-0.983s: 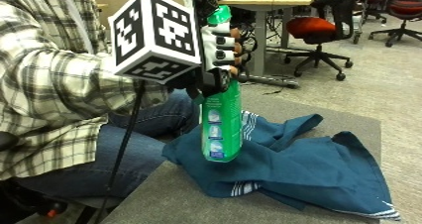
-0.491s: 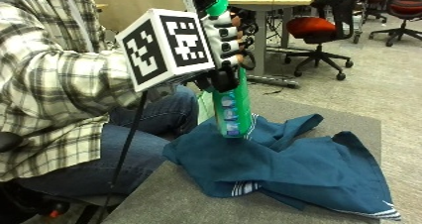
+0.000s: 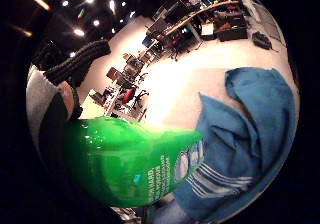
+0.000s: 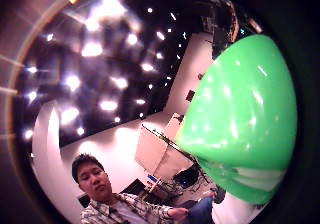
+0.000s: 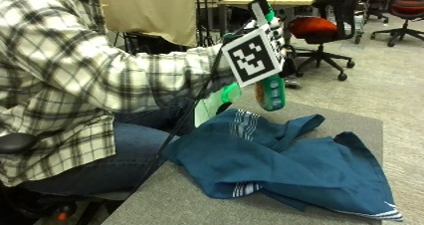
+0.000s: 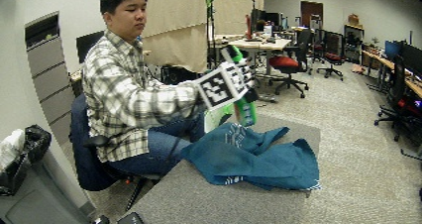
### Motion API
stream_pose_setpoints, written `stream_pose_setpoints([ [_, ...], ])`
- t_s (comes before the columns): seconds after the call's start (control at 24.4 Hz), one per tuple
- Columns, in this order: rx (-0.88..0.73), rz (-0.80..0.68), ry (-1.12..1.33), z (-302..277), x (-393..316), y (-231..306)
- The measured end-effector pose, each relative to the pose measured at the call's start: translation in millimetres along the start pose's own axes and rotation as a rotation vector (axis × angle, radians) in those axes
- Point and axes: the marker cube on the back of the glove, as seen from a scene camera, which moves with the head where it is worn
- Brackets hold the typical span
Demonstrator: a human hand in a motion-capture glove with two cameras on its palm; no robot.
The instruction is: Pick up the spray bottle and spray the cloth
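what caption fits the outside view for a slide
Gloved right hand holds a green spray bottle above a crumpled blue cloth on a grey table.

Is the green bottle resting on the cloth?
No, the green bottle is held up in the gloved right hand, above the blue cloth.

The marker cube is hiding most of the hand (image 5: 277,32) and the bottle (image 5: 270,91), so its fingers are probably gripping but not showing.
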Motion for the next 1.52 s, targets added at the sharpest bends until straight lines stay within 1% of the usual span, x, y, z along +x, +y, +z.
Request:
stream_pose_setpoints([
  [0.2, -0.072, 0.022, 0.030, 52.5, 47.6, -13.3],
  [0.41, -0.143, 0.048, 0.044, 77.1, 81.8, -13.3],
  [0.82, -0.204, 0.025, 0.063, 82.8, 90.1, -14.4],
  [1.19, -0.288, 0.105, 0.085, 80.8, 96.5, -7.1],
  [1.52, -0.390, 0.160, 0.154, 68.3, 84.1, 5.6],
])
